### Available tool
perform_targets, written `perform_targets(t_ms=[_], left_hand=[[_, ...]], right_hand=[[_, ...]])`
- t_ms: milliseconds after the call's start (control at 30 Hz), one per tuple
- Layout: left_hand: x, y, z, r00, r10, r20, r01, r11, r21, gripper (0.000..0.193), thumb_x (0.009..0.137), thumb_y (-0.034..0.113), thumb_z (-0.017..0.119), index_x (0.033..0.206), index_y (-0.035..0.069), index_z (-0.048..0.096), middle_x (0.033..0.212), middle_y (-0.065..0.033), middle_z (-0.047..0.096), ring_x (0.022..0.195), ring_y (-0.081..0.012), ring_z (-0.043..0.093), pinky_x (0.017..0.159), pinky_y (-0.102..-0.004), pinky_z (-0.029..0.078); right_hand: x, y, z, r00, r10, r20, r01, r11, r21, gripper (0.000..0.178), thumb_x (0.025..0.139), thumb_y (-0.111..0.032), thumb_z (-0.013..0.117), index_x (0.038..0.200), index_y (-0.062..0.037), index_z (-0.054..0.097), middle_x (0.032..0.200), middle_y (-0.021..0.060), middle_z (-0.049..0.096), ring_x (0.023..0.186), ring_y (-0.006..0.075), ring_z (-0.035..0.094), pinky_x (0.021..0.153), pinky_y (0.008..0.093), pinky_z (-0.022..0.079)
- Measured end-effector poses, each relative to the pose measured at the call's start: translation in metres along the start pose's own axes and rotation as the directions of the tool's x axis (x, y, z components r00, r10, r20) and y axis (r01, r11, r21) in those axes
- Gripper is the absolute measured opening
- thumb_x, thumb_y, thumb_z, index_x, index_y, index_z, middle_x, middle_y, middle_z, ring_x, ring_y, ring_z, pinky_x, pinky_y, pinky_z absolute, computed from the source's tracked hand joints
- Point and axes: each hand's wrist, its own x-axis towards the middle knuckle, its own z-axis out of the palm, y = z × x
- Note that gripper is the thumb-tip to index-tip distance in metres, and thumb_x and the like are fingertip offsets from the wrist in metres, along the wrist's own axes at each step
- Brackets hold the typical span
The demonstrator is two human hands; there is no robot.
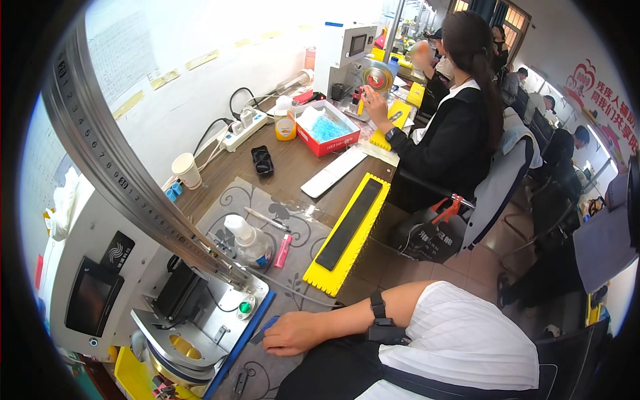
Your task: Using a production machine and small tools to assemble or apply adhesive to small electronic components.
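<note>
My right hand rests on the grey patterned mat, its fingers curled. A flat dark-blue piece shows at its fingers; how they grip it is hidden. Just left of the hand is the blue-edged base of a white machine with a dark screen, a green button and a curved metal holder. My left hand is out of sight. Beyond the right hand are a clear pump bottle, a pink tube and a pen.
A metal ruled column rises at the left. On the table's right edge lies a yellow board with a black strip. Farther back are a paper cup, a power strip and a red box. A co-worker sits at another machine.
</note>
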Motion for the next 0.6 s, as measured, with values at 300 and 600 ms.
perform_targets(t_ms=[300, 600], left_hand=[[-0.002, 0.016, 0.011, 0.999, -0.018, -0.044, 0.014, 0.996, -0.091, 0.033, 0.089, 0.027, 0.056, 0.082, -0.005, 0.059, 0.073, -0.0091, 0.058, 0.065, -0.0196, 0.050, 0.060, -0.0324, 0.042], [0.000, 0.010, 0.008, 0.999, 0.031, -0.025, -0.032, 0.997, -0.075, 0.032, 0.089, 0.027, 0.056, 0.080, -0.004, 0.059, 0.070, -0.0092, 0.056, 0.063, -0.0194, 0.049, 0.058, -0.0331, 0.041]], right_hand=[[0.000, 0.000, 0.004, 1.000, 0.010, -0.003, -0.010, 1.000, -0.030, 0.013, 0.087, -0.021, 0.059, 0.083, -0.0092, 0.054, 0.073, 0.0082, 0.055, 0.065, 0.0293, 0.059, 0.055, 0.0406, 0.048], [0.001, -0.003, 0.002, 0.999, 0.044, 0.000, -0.044, 0.999, -0.025, 0.013, 0.086, -0.021, 0.060, 0.083, -0.0096, 0.056, 0.073, 0.0082, 0.056, 0.065, 0.0299, 0.060, 0.056, 0.0408, 0.048]])
